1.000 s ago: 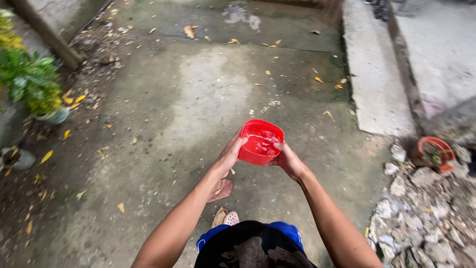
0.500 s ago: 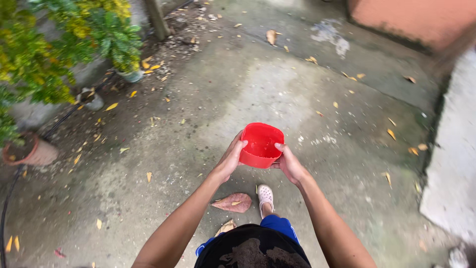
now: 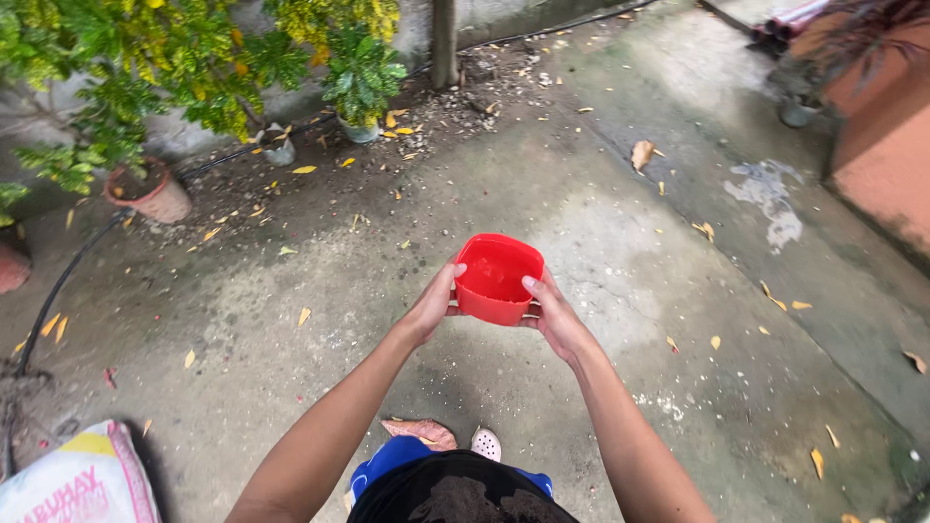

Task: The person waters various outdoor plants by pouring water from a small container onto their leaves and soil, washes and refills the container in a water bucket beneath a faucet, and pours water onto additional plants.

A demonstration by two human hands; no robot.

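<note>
I hold a red plastic tub in front of me with both hands, its open top facing up. My left hand grips its left side with the thumb over the rim. My right hand grips the right side the same way. Inside the tub there seems to be a little water. Below it lies a bare concrete yard floor strewn with dry leaves.
Potted green and yellow plants and a terracotta pot line the wall at the top left, with a black hose running past. A printed sack lies bottom left. A reddish wall stands on the right.
My view has swung left across the yard: the plants have come further into view and the sack has appeared. The tub stays held between both hands.
</note>
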